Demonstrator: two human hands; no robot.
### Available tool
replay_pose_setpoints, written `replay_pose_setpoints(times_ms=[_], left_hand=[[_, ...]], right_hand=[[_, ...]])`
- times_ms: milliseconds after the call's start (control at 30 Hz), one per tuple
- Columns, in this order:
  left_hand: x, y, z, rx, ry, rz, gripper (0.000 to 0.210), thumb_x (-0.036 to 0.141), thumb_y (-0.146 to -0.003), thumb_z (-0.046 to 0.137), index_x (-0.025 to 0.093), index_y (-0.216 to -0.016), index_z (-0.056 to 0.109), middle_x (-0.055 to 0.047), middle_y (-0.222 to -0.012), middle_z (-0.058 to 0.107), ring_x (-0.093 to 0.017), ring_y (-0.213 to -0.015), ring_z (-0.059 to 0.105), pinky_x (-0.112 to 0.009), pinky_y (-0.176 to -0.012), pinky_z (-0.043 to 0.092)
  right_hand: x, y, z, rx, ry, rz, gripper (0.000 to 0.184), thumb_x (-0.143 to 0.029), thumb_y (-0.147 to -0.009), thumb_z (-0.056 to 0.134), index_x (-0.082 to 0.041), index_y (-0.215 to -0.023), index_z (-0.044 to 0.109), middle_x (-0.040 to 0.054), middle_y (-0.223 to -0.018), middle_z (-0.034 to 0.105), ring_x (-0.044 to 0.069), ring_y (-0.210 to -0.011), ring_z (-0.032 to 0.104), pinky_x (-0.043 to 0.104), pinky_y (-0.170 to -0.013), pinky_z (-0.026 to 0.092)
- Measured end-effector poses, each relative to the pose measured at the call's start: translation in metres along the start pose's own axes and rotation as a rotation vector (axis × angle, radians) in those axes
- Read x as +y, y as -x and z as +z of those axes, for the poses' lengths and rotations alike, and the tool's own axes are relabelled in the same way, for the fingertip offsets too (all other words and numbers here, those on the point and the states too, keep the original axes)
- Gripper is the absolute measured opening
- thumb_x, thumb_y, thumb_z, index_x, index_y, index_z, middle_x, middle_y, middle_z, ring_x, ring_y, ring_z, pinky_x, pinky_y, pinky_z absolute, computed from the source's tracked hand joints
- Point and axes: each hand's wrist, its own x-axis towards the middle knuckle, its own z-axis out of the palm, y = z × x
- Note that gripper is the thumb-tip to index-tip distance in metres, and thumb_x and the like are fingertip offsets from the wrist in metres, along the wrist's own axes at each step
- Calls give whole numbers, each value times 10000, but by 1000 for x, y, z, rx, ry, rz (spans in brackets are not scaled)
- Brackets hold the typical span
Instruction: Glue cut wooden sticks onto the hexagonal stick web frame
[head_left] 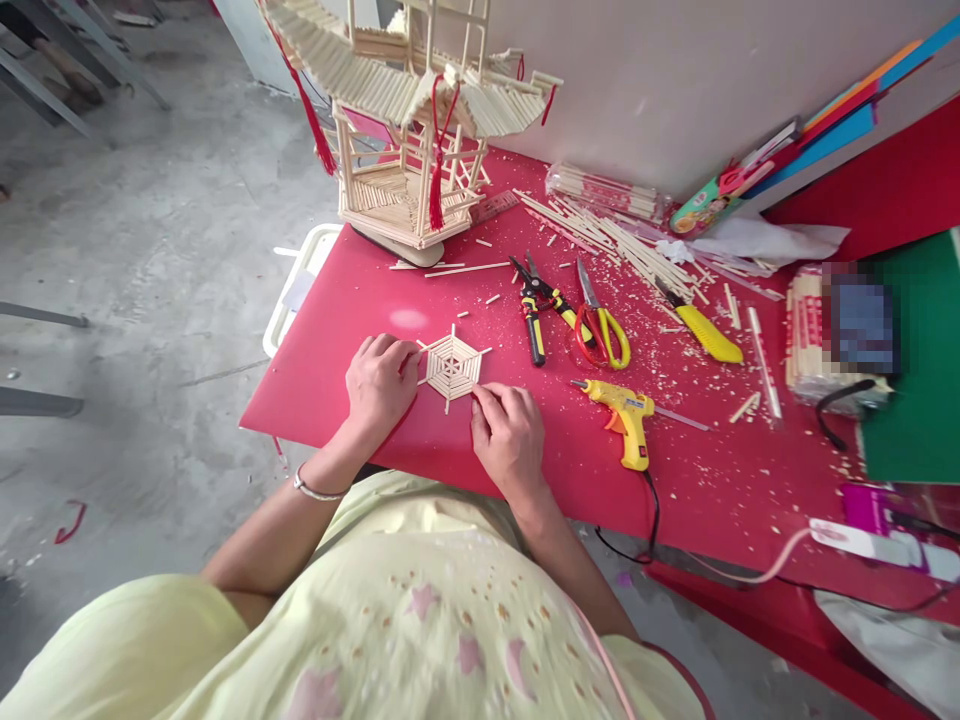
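Observation:
A small hexagonal wooden-stick lattice (pixel 452 366), built like a spider web with spokes jutting past its rim, lies near the red table's front edge. My left hand (pixel 382 382) is closed, its fingertips at the spoke ends on the lattice's left side. On the lower right, my right hand (pixel 511 432) pinches another spoke end between thumb and fingers. A yellow glue gun (pixel 626 415) with a glue stick in its back rests to the right of my right hand. Beyond the lattice lie black-and-yellow pliers (pixel 534 325) and red-and-yellow scissors (pixel 602 325).
A stick-built pavilion model (pixel 412 190) with red tassels stands at the back left. Loose sticks (pixel 615 240), scraps and a yellow utility knife (pixel 709 332) cover the table's right part. Bagged sticks (pixel 806 340) lie farther right. The glue gun's cord (pixel 654 510) hangs over the front edge.

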Motion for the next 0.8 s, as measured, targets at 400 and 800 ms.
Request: replay_pose_setpoints(times_ms=[400, 800], left_hand=[[6, -1, 3, -19, -58, -78, 190, 347, -963, 601, 262, -874, 746, -45, -921, 722, -238, -915, 650, -348, -713, 419], [6, -1, 6, -19, -51, -98, 175, 354, -940, 615, 258, -856, 734, -46, -904, 711, -240, -887, 635, -359, -728, 414]], right_hand=[[1, 0, 1, -14, -9, 6, 379, -161, -1001, 538, -222, -1351, 670, 109, -1235, 687, 265, -1113, 574, 454, -1017, 494], [0, 0, 0, -2, -11, -5, 375, -164, -1004, 534, -219, -1348, 672, 109, -1224, 691, 269, -1104, 575, 451, -998, 501]])
